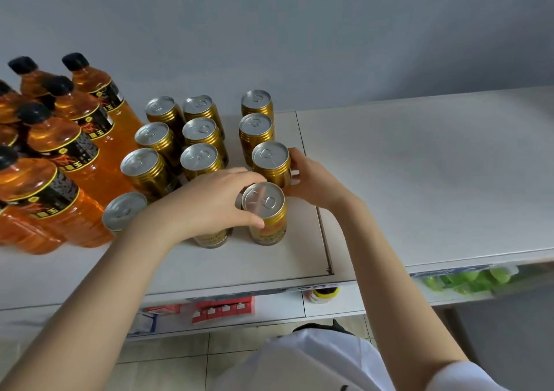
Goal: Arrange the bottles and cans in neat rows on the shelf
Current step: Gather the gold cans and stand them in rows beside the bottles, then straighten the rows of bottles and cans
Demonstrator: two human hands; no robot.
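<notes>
Several gold cans with silver tops stand in three rows on the white shelf top [419, 180]. My left hand [209, 201] is closed around the front can [265, 213] of the right-hand row, thumb and fingers on its upper rim. Just behind it, my right hand [311, 177] grips the third can [271, 162] of that row from the right side. Under my left wrist another can [212, 239] is mostly hidden. Several orange bottles [60, 150] with black caps stand in rows at the left.
The wall runs right behind the cans. To the right the shelf top is bare, with a seam [314, 198] beside the can rows. On the lower shelf lie red boxes [223, 308], a yellow-black item [325, 293] and green packs [467, 278].
</notes>
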